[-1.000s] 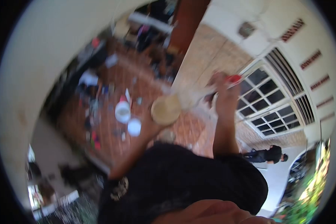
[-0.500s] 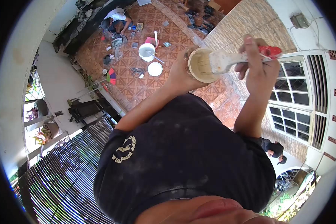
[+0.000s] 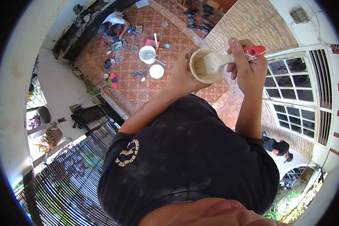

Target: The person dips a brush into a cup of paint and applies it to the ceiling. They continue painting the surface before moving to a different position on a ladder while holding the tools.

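My left hand (image 3: 181, 73) is wrapped around a round paint cup (image 3: 200, 68) with a cream-coated inside, its mouth tilted toward me. In my right hand (image 3: 245, 66) is a paintbrush (image 3: 224, 60), gripped by its pale handle, with the red handle end sticking out past my fingers. The brush head reaches over the cup's right rim and into its mouth, and whitish paint covers it. How deep the bristle tips go is hard to make out.
On the tiled floor ahead stand a white bucket (image 3: 147, 55) and a round white lid (image 3: 156, 71). A co-worker (image 3: 116, 22) crouches at the far left among tools. Another person (image 3: 278, 146) is at the right. A white-framed window (image 3: 290, 77) lies to my right.
My right hand and the paintbrush have moved left, bringing the brush head further into the cup. My left hand and the cup stay nearly in place. The view has shifted slightly.
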`<state>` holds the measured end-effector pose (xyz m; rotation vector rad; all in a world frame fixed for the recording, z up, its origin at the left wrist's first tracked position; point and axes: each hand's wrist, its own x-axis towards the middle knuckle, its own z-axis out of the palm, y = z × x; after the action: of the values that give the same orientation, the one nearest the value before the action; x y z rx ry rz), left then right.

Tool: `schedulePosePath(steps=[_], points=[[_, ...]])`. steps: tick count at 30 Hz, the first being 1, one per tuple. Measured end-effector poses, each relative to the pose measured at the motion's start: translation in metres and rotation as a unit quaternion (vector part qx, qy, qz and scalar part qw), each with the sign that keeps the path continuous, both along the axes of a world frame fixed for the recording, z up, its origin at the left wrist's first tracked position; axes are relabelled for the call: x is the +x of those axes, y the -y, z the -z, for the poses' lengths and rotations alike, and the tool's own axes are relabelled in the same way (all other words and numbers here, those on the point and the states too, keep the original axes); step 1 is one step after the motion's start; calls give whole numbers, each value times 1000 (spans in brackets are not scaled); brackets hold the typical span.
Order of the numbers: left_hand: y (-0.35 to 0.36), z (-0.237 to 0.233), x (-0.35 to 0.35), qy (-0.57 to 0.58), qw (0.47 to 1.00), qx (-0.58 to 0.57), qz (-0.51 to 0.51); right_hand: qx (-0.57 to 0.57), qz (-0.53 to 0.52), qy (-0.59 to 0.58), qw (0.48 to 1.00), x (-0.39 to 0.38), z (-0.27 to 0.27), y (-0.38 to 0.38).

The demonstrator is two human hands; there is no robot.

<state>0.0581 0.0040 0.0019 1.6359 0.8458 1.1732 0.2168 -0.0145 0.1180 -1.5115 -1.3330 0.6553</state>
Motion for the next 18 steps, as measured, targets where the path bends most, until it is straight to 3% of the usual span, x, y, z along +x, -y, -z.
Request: schedulePosePath(steps=[3, 10, 12, 14, 18], points=[[-3, 2, 2, 3, 1000, 22, -5, -8, -4, -3, 1000, 3, -1, 0], [-14, 22, 4, -21, 997, 63, -40, 109, 17, -142, 984, 26, -6, 4], [-19, 21, 14, 38, 999, 18, 0, 114, 29, -161, 980, 32, -7, 3], [-18, 15, 18, 86, 995, -28, 34, 108, 3, -201, 974, 42, 2, 3], [-27, 13, 17, 24, 1000, -10, 15, 42, 40, -196, 979, 58, 12, 8]])
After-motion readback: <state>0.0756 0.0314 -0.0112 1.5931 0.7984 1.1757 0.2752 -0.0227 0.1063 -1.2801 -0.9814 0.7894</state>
